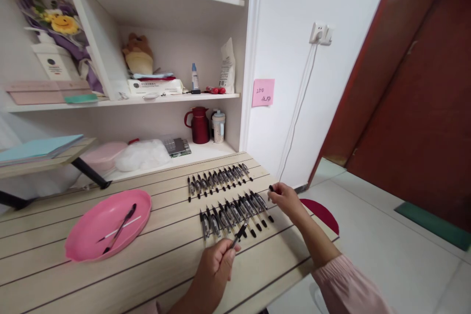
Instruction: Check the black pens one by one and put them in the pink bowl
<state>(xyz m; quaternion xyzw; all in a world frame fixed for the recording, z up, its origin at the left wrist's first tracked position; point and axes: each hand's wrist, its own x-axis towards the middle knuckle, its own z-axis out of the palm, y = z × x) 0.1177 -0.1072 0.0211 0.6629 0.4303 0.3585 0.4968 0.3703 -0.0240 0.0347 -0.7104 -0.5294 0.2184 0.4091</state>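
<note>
My left hand (215, 267) is closed on a pen (240, 232), pinching its lower part between thumb and fingers. The pen slants up to the right, over the near ends of a front row of pens (224, 218). To the right of that row, my right hand (289, 201) pinches a small black piece (271, 189) that looks like a pen cap; the fingers partly hide it. Farther back lies a second row of similar pens (217, 180), side by side on the wooden table (165, 255). Both rows have clear barrels and black parts.
At left, a pink tray (86, 225) bears a black pen (123, 223) and a thin white stick. A small raised stand (84, 149) is beyond it. Shelves with a red jug (199, 125) and a cup (218, 127) border the table's back. A red stool (324, 213) stands at right.
</note>
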